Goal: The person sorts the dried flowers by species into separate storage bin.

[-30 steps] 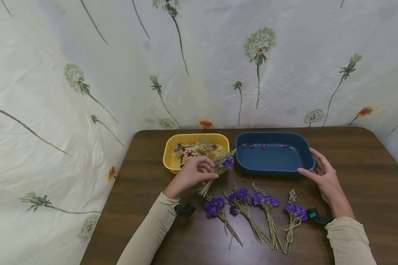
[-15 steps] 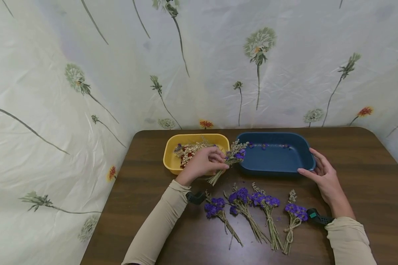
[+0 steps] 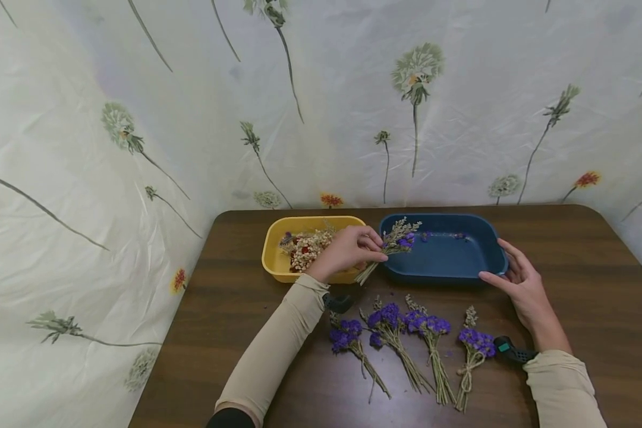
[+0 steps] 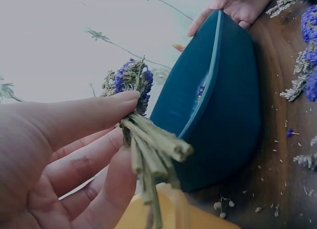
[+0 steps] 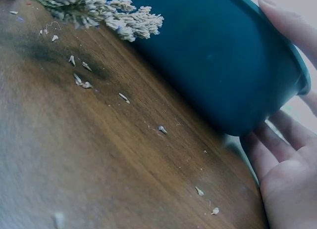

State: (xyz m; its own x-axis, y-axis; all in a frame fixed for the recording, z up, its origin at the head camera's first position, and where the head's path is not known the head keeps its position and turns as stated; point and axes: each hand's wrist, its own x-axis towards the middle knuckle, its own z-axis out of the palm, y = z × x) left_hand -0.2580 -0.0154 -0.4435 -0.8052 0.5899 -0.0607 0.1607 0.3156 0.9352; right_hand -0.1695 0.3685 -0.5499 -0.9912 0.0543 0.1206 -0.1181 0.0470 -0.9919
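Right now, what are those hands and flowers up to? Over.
Left hand pinching flower bunch near blue tray. Right hand holding tray's right end. No obstruction seen.

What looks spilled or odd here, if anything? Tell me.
Small pale plant crumbs litter the dark brown wooden table beside the blue rectangular tub: loose bits, apparently shed, lying outside any container. Otherwise nothing stands out.

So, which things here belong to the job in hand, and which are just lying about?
Likely the job's:
flower bunch in left hand
blue tub held by right hand
yellow tub
four purple bunches in front

Just lying about:
loose flower bits on the table
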